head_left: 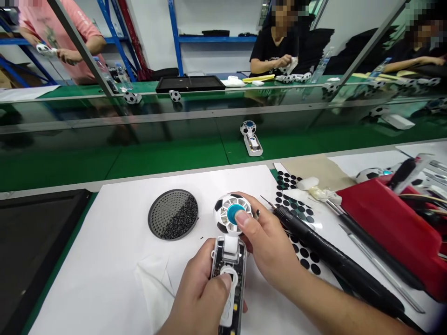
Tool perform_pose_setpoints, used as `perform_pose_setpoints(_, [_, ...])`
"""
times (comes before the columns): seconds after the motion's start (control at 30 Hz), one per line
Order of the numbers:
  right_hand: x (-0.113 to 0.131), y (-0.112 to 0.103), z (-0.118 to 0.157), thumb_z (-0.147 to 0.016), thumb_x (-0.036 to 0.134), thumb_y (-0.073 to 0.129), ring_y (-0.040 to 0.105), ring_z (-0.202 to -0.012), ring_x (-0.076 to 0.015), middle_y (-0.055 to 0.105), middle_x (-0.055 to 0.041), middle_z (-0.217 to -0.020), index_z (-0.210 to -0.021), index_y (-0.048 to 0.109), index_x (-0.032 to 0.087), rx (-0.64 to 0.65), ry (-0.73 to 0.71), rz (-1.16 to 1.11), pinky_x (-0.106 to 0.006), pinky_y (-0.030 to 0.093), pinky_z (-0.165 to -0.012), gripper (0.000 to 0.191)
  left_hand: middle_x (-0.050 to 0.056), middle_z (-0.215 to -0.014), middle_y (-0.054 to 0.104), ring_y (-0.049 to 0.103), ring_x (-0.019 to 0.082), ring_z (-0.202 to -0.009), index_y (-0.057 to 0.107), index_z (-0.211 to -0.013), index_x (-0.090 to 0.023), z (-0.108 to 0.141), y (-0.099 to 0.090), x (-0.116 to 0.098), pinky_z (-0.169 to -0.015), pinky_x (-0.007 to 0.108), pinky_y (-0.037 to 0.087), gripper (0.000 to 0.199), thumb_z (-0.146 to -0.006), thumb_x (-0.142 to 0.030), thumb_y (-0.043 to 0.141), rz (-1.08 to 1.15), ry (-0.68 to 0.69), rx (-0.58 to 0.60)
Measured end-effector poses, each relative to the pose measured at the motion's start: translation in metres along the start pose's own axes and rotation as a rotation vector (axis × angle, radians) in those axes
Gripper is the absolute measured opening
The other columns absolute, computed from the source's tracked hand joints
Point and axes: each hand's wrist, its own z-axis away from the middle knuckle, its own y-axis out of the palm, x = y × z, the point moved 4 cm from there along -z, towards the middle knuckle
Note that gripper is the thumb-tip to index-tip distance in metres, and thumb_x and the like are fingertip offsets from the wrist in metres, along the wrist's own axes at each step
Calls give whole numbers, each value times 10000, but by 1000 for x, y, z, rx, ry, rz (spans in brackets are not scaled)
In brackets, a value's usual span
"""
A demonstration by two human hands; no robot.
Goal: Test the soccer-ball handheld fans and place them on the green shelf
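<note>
A: White paper sheet on green bench. Where's the part?
B: Lower centre, above the sheet. Right hand pinches football-print fan head, thumb on blue hub. Left hand grips clear circuit-board handle.
A: Handling?
B: Looks light, stiff, brittle. Hold by the housing edges.

A green workbench carries a white paper sheet, holding a round black mesh disc at eleven o'clock, a black-dotted sticker sheet at one o'clock, and a red case at three o'clock.
</note>
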Motion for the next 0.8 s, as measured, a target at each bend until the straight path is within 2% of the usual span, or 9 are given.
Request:
perform_pose_setpoints(0.23, [-2,-2,0,-927,456,604,358,-519,-66,495,50,-685,-1176,576,257,-11,5,-27,-181,308,-439,321,17,-710,620,545,186,-636,508,-1051,-214,-3,3,-6,-607,314,441,304,-802,-390,519,-3,-17,56])
perform_pose_setpoints(0.33, [-1,-3,0,-930,453,604,342,-510,-60,483,57,-668,-1165,583,258,-10,-5,-22,-176,310,-443,307,-1,-693,598,530,174,-624,524,-1053,-218,-2,2,-10,-634,317,451,304,-767,-321,508,-45,-33,24])
perform_pose_setpoints(0.47, [1,-1,0,-929,455,604,426,-550,-68,532,40,-729,-1165,586,263,-4,13,-36,-180,366,-478,304,20,-743,595,534,178,-640,528,-1048,-214,-2,1,-7,-584,291,428,288,-802,-363,515,-4,-30,34])
perform_pose_setpoints(0.63, [1,0,-2,-932,480,582,506,-605,-111,580,19,-756,-1147,593,260,-27,42,-28,-216,430,-517,308,72,-891,658,590,230,-753,476,-1196,-221,-1,1,-2,-682,359,477,465,-775,-399,564,76,-12,140])
perform_pose_setpoints(0.7, [2,-1,-2,-932,476,583,511,-622,-114,592,14,-777,-1136,598,252,-39,27,-27,-222,440,-537,304,73,-877,664,596,240,-767,451,-1218,-223,0,3,-4,-712,383,490,518,-749,-391,593,65,-37,157])
perform_pose_setpoints(0.8, [1,-1,-2,-937,461,581,511,-643,-113,587,14,-796,-1131,600,252,-28,31,-56,-221,437,-548,286,48,-823,621,592,227,-732,461,-1156,-220,1,5,-8,-687,382,507,488,-727,-384,626,61,-40,142])
